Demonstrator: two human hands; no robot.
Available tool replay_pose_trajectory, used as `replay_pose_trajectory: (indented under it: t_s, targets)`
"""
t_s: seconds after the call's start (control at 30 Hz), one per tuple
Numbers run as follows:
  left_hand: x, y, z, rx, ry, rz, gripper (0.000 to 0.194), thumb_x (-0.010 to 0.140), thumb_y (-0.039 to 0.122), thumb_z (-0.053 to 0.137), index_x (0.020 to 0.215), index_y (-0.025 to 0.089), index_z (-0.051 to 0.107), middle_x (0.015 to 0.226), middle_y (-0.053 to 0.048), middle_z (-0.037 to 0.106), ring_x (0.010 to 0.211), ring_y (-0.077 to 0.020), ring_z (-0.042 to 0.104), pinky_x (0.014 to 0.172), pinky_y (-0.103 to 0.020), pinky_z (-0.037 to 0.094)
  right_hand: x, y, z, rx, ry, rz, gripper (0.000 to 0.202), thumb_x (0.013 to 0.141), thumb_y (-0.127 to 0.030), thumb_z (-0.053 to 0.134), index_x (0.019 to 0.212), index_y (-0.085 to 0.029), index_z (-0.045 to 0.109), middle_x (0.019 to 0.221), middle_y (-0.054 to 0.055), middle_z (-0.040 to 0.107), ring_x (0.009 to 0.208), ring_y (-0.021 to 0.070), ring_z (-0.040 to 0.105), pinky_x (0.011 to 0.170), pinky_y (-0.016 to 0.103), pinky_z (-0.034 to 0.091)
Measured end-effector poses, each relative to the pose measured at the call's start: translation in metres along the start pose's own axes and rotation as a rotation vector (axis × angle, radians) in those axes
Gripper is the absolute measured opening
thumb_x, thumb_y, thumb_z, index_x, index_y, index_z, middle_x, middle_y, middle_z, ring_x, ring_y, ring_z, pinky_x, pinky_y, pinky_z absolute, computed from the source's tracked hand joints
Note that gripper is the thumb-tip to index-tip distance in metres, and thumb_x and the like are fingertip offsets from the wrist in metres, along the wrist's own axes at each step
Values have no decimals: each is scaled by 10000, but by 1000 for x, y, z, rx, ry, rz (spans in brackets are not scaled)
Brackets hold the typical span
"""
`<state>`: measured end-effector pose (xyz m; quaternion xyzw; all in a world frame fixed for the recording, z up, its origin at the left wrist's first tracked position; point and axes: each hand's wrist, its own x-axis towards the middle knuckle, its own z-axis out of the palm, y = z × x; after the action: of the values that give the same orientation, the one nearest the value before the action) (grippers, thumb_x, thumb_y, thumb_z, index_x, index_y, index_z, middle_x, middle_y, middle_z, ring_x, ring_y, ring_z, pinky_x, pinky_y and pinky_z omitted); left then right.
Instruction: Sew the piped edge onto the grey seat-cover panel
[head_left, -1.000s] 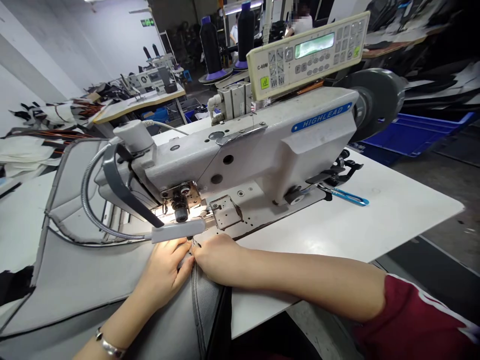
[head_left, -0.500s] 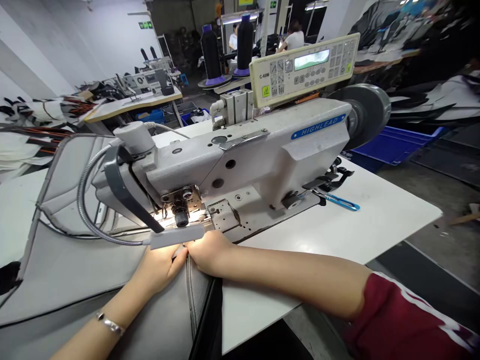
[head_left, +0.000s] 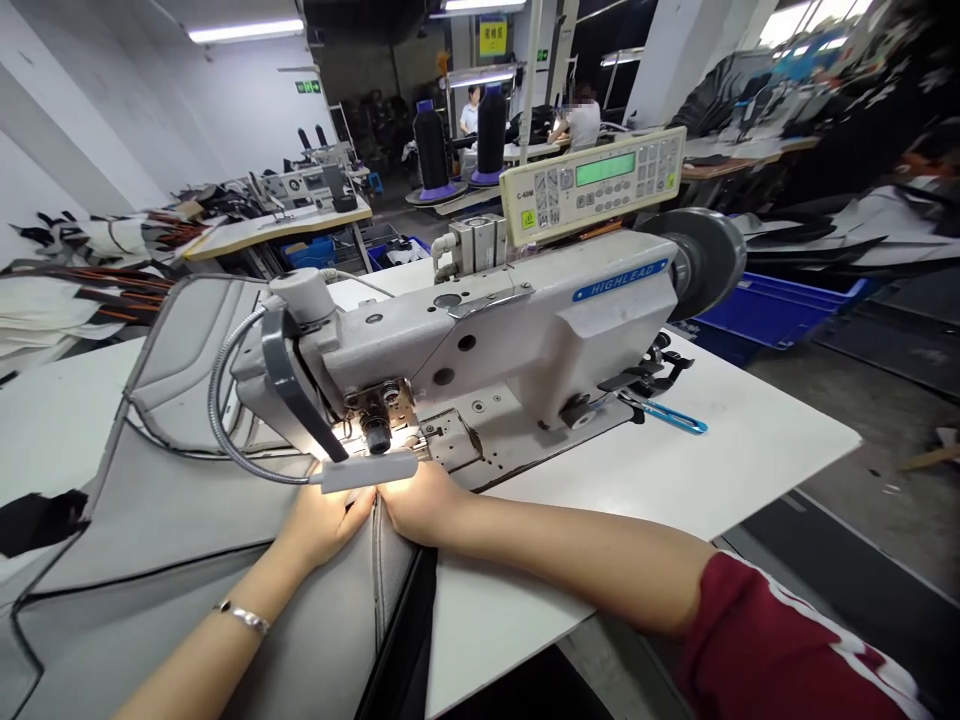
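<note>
Pressing flat on the grey fabric panel (head_left: pixel 187 540), the left hand (head_left: pixel 322 525) and right hand (head_left: pixel 420 500) flank its seam at six o'clock of the needle (head_left: pixel 377 440), nearer the sewing machine (head_left: pixel 510 330) than a second ago, so feeding continues.

A large grey padded panel (head_left: pixel 172 520) with dark piped edges lies flat, spreading out from under the left hand (head_left: pixel 322 525). Its stitched seam ridge (head_left: pixel 379 580) runs between the left hand and the right hand (head_left: pixel 420 505), both pressing on it.
</note>
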<state>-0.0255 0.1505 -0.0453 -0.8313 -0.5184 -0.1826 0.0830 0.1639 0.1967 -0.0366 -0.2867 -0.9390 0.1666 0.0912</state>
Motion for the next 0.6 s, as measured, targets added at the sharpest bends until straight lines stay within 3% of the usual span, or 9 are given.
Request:
replay_pose_trajectory:
  t_s: [0.2, 0.37, 0.6]
  targets:
    - [2, 8, -7, -38, -3, -8, 461, 986, 398, 348, 929, 198, 760, 951, -73, 761, 868, -251, 691, 737, -359, 542, -3, -4, -2, -17, -34, 30, 226, 873, -178, 563, 1081, -131, 636, 1089, 119, 683, 974, 250, 652, 801, 338, 531]
    - [-5, 13, -8, -134, -9, -32, 396, 989, 370, 389, 1092, 192, 728, 1022, -90, 753, 864, -230, 704, 728, -339, 539, -8, -9, 2, -32, -63, 65, 262, 887, -217, 546, 1121, -140, 634, 1018, 110, 699, 901, 254, 674, 735, 348, 532]
    - [-11, 9, -1, -111, 30, -23, 413, 984, 397, 388, 1052, 198, 744, 1004, -93, 757, 873, -255, 704, 729, -366, 556, -10, -9, 4, -31, -45, 64, 250, 905, -245, 517, 1092, -136, 642, 985, 109, 706, 891, 246, 684, 723, 334, 533]
